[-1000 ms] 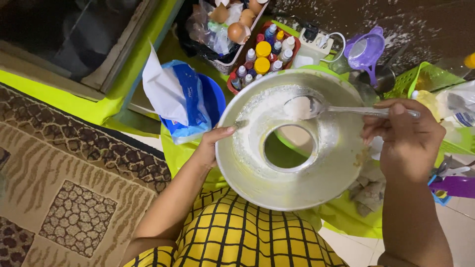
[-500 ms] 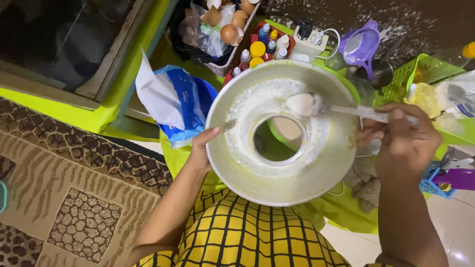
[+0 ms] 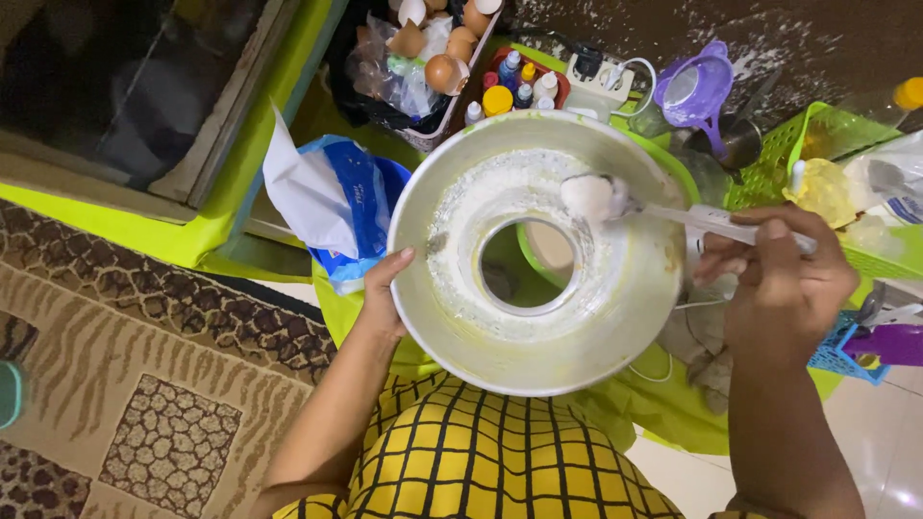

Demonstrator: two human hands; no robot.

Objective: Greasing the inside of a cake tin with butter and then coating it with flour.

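**A:** So how far along is this ring pan (image 3: 538, 365)? Looks like a flouring job to me.

**B:** I'd call it roughly halfway. The floor around the centre tube is dusted white, thickest on the far and left side. The outer wall and the near part are mostly bare, with a yellowish greasy sheen. So the greasing looks done and the dusting isn't finished.

**A:** What are the hands doing?

**B:** Left hand (image 3: 383, 293) is closed on the pan's left rim, thumb over the edge and fingers underneath, holding it up off the floor over the lap. Right hand (image 3: 781, 279) is closed around the handle of a spoon (image 3: 673, 211), and the bowl of it sits over the far-right part of the ring with a heap of flour on it.

**A:** Which way is stuff pointing?

**B:** The pan's mouth faces the camera, tipped a bit towards the person. Through the hole you can see the green cloth (image 3: 673, 413) below. The pan's round, so it has no real long axis. The spoon lies almost level across the picture, handle to the right, bowl to the left and slightly away.

**A:** Anything nearby?

**B:** A blue and white flour bag (image 3: 336, 207) just left of the pan, an egg tray (image 3: 433, 58) beyond it, and a purple sieve (image 3: 694, 91) at the far right.
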